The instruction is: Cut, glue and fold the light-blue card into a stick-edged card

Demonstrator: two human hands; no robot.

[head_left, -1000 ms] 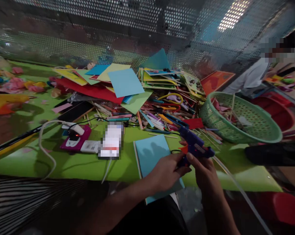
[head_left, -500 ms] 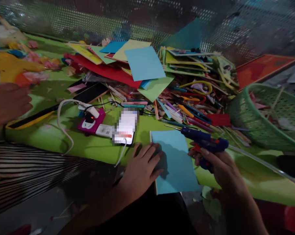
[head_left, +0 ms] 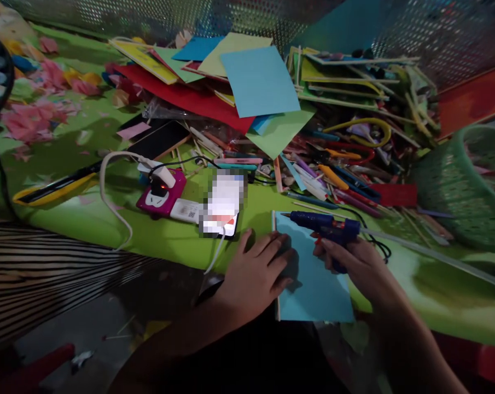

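Note:
A blue sheet of card (head_left: 319, 295) lies at the table's near edge, with a thin wooden stick (head_left: 274, 221) along its left side. My left hand (head_left: 255, 268) rests on that left side, fingers stretched out and holding nothing. My right hand (head_left: 349, 257) grips a dark blue hot glue gun (head_left: 327, 224) over the card, a finger by its red trigger. The gun's nozzle points left, close to the card's upper left corner. A long pale glue stick (head_left: 427, 254) sticks out of the gun's back end.
Left of the card are a lit phone (head_left: 222, 202) on a white cable and a magenta power socket (head_left: 165, 194). Behind lie coloured paper (head_left: 259, 82), pens and scissors (head_left: 341, 186). A green basket (head_left: 444, 191) stands right, pink paper pieces (head_left: 34, 117) lie left.
The glue gun has moved left over the card, its nozzle now near the upper left corner. Another person's hand and a yellow glue gun at the left have gone from view. The camera view has shifted.

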